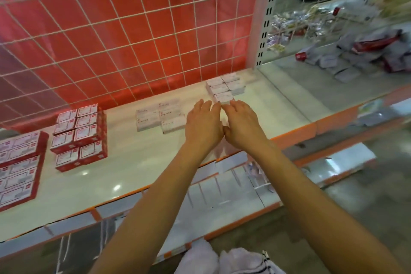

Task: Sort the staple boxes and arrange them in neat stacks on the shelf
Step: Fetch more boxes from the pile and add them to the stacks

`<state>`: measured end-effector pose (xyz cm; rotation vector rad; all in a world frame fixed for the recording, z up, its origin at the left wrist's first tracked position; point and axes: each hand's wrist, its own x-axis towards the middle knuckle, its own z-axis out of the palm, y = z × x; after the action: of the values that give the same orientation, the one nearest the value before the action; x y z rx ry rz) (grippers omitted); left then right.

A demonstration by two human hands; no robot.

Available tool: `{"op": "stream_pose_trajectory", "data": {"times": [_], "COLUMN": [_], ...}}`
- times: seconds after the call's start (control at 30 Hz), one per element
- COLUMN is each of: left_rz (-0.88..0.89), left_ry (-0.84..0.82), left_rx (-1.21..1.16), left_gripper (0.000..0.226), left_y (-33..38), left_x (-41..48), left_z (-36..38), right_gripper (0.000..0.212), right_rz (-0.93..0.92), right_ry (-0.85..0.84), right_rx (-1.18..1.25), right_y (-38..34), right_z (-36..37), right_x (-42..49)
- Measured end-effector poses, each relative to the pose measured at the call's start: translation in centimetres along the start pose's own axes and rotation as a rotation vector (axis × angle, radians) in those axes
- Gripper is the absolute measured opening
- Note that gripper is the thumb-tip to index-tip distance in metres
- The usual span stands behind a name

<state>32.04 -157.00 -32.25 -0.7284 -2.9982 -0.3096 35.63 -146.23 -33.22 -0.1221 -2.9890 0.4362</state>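
Small white staple boxes [224,87] stand grouped at the back right of the white shelf [124,158]. A second white group [160,115] lies mid-shelf. Red-and-white boxes [80,133] are stacked at the left, with larger red boxes [20,162] at the far left. My left hand [203,125] and my right hand [242,124] hover side by side over the shelf, palms down, fingers straight and pointing at the nearest box of the back right group. Neither hand holds anything; whether the fingertips touch that box is unclear.
A white wire grid [133,35] over a red panel backs the shelf. A perforated upright [264,29] separates it from the neighbouring bay, where packets [355,51] lie heaped. The shelf's orange front edge [293,133] runs below my wrists, and a lower shelf [222,196] lies underneath.
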Motion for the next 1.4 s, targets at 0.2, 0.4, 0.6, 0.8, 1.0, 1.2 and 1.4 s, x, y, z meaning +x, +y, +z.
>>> {"op": "stream_pose_trajectory", "data": {"times": [0.2, 0.4, 0.6, 0.8, 1.0, 1.2, 1.4], "left_rz": [0.107, 0.269, 0.34, 0.306, 0.308, 0.323, 0.26], "left_ry": [-0.002, -0.019, -0.058, -0.092, -0.079, -0.031, -0.136], "left_rx": [0.001, -0.061, -0.049, -0.095, -0.129, -0.105, -0.103], "left_gripper": [0.055, 0.052, 0.049, 0.053, 0.053, 0.036, 0.05], "left_y": [1.8, 6.4, 10.5, 17.1, 24.1, 29.0, 31.6], "left_x": [2.8, 6.6, 9.4, 13.3, 17.1, 20.8, 23.9], "left_z": [1.3, 3.1, 4.8, 6.4, 9.2, 12.0, 13.2], "right_gripper": [0.054, 0.052, 0.049, 0.048, 0.053, 0.053, 0.061], "right_rz": [0.102, 0.247, 0.324, 0.316, 0.335, 0.384, 0.483], "right_ry": [0.012, 0.048, 0.058, 0.079, 0.036, -0.026, -0.069], "right_rx": [0.017, 0.029, 0.056, 0.036, -0.006, -0.016, 0.012], "right_y": [2.7, 8.1, 13.1, 20.8, 29.8, 36.5, 39.4], "right_z": [0.2, -0.7, -1.2, -2.9, -5.6, -7.4, -8.2], "right_x": [0.4, 1.0, 1.2, 2.4, 3.7, 4.8, 6.1]}}
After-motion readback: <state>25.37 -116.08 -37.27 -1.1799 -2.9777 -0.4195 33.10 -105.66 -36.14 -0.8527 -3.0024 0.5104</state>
